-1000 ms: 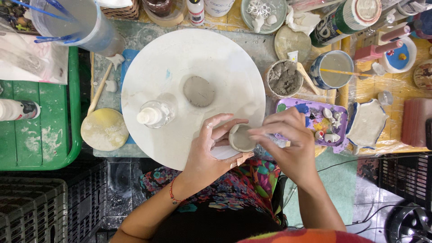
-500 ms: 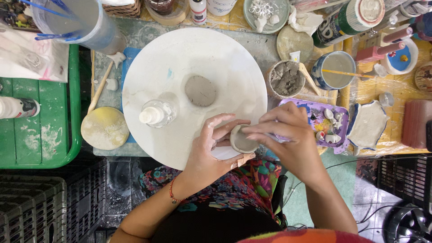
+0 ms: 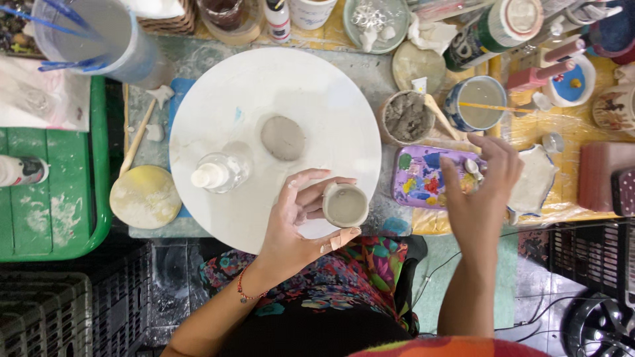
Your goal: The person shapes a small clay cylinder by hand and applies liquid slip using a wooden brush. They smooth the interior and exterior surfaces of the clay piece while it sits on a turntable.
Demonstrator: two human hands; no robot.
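My left hand (image 3: 296, 221) holds a small grey clay cup (image 3: 344, 205) at the near edge of a round white board (image 3: 274, 92), fingers curled around its side. My right hand (image 3: 481, 188) is off the cup, raised with fingers apart over a purple paint palette (image 3: 423, 178), and holds nothing. A flat grey clay disc (image 3: 283, 137) lies in the middle of the board. Beside the disc lies a clear spray bottle (image 3: 221, 172) on its side.
A bowl of grey clay (image 3: 405, 117) and a cup of murky water with a stick (image 3: 478, 102) stand to the right of the board. A yellow round sponge (image 3: 145, 196) and a green tray (image 3: 56, 198) lie left. Jars, tubs and a beaker (image 3: 99, 36) crowd the far edge.
My right hand has let go of the clay cup and moved right, over the palette. My left hand keeps the cup.
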